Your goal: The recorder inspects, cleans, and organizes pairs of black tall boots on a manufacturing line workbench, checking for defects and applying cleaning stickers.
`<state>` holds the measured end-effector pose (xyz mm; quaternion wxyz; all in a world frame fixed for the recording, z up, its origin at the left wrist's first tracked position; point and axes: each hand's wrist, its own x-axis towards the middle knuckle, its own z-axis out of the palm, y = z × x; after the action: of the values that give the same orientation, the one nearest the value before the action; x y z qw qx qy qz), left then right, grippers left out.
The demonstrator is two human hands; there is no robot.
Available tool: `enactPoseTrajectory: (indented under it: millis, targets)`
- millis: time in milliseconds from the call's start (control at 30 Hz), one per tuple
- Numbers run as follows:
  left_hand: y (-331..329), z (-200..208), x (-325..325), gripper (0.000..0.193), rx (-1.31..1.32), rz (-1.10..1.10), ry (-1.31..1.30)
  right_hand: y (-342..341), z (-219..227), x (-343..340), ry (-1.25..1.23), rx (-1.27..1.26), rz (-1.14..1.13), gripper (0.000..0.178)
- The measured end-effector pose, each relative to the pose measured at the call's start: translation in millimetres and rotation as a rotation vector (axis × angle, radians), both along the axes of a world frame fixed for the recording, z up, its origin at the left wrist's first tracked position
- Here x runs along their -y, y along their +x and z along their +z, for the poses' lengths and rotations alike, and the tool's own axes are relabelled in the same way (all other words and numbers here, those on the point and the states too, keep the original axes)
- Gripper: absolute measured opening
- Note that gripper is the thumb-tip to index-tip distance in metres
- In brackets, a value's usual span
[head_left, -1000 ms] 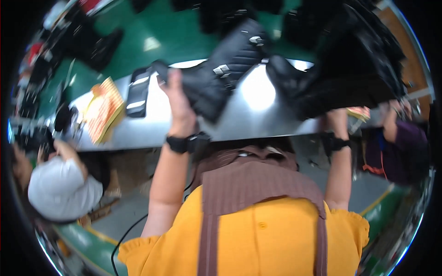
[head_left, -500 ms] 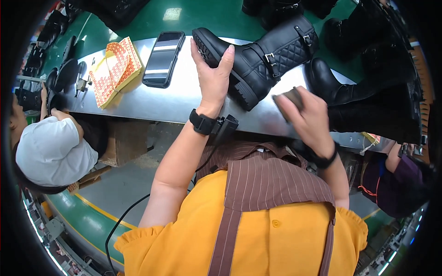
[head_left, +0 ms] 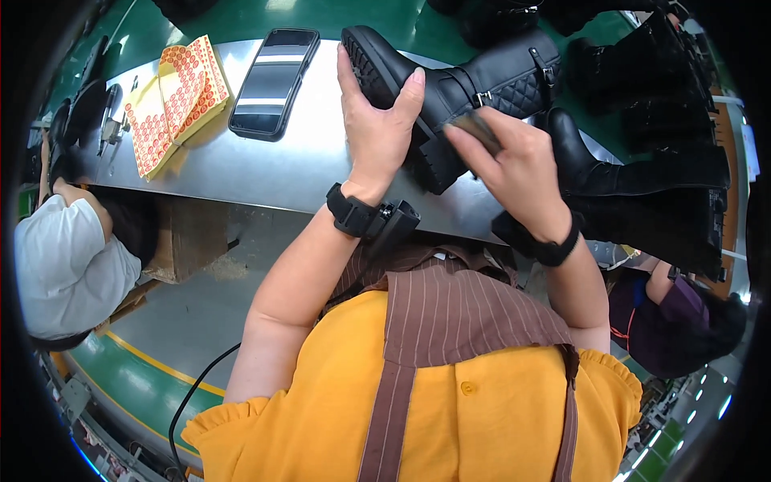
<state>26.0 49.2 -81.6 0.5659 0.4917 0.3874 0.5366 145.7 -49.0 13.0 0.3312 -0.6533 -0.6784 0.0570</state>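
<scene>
A black boot (head_left: 514, 76) with buckled straps and a quilted shaft lies tilted over the metal worktop, its toe up and to the left. My left hand (head_left: 379, 128) grips it around the sole near the toe, thumb on the upper. In my right hand (head_left: 514, 161) is a small brownish-grey block (head_left: 475, 131), pinched between thumb and fingers. That block lies against or just over the boot's heel side, below a buckle; whether it touches I cannot tell. The fingers of my right hand are partly hidden behind the block.
On the metal worktop (head_left: 209, 183) lie a dark phone (head_left: 273, 84) and a yellow stack of red-patterned paper (head_left: 178, 104). More black boots (head_left: 634, 161) crowd the right side. A person in white (head_left: 72, 257) sits at left, another in purple (head_left: 675, 321) at right. Green surface (head_left: 353, 16) runs behind.
My right hand has moved up and left with the block, from beside the boot to its heel side. The left hand keeps its hold on the boot. The view has shifted slightly.
</scene>
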Motion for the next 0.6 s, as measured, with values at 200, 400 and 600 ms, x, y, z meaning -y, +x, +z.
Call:
enactPoseTrajectory:
  millis: [200,400,600]
  targets:
    - [-1.1,-0.6,0.4,0.101,-0.019,0.002,0.014,2.5,12.8,16.6,-0.295,0.142,-0.019,0.026]
    - [-0.9,2.9,-0.2,0.099,0.008,0.006,0.029,-4.1,2.0,-4.6,-0.144,-0.072,-0.109,0.029]
    - [-1.1,3.2,-0.2,0.096,0.078,-0.033,-0.064,36.4,-6.8,80.3,-0.558,0.163,-0.006,0.030]
